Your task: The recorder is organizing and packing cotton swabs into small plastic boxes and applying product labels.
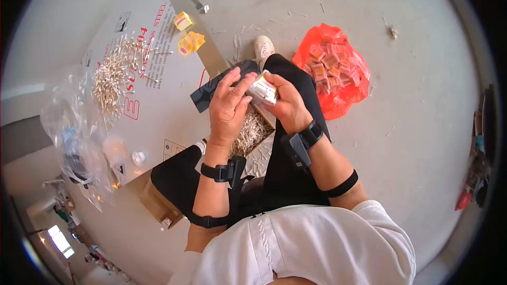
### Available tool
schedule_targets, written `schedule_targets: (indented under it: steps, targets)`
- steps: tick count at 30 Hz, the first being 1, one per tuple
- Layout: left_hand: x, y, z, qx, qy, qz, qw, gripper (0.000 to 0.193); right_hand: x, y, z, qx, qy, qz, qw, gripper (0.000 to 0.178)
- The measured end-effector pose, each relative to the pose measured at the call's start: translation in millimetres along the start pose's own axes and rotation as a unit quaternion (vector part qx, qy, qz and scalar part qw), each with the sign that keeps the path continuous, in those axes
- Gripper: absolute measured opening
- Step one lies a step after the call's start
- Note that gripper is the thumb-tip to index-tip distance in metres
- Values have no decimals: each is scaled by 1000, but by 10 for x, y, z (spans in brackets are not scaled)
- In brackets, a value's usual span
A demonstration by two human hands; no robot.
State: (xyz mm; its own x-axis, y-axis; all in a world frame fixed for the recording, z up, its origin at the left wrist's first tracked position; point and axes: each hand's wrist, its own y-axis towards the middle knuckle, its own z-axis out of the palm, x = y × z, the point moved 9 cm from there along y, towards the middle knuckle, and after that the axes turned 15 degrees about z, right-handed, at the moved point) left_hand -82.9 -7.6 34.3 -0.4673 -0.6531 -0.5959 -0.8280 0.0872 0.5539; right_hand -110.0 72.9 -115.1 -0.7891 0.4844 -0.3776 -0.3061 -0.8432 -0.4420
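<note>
A small white pack with yellow print and a shiny clear wrap (263, 89) is between my two hands, above my lap. My right hand (290, 105) grips its right end between thumb and fingers. From the other side my left hand (228, 106) closes on the left end with its fingertips, the other fingers raised. Below the hands, a cardboard box of loose cotton swabs (249, 136) sits between my legs. The hands partly hide that box. What is inside the pack cannot be made out.
A printed grey board (158, 95) to the left bears a pile of cotton swabs (112, 82), yellow packets (190, 43) and a small white cup (138, 158). Clear plastic bags (66, 132) hang at its left. On the floor lies a red plastic bag (338, 106) of small packs (331, 60).
</note>
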Motion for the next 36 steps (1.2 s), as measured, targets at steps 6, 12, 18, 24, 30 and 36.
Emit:
schedule_targets:
  steps: [6,12,18,24,30,36]
  targets:
    - [-260,-104,-191,27,102,89,990,27,-371,49,-158,-67,-77,65,993,16]
    - [-379,-213,-407,22,150,132,979,21,-603,129,-85,-84,-117,67,987,20]
    - [-252,-266,-771,7,169,75,983,16,-497,-258,182,-201,-423,-20,883,25]
    - [23,-447,-829,-22,128,8,992,13,-528,-404,727,-11,-666,-306,680,32]
    - [75,-532,-815,-51,121,-10,991,18,-676,-354,894,-41,-735,-354,576,20]
    - [231,-627,-853,-130,23,-73,989,19,-661,-152,828,-62,-729,-332,595,13]
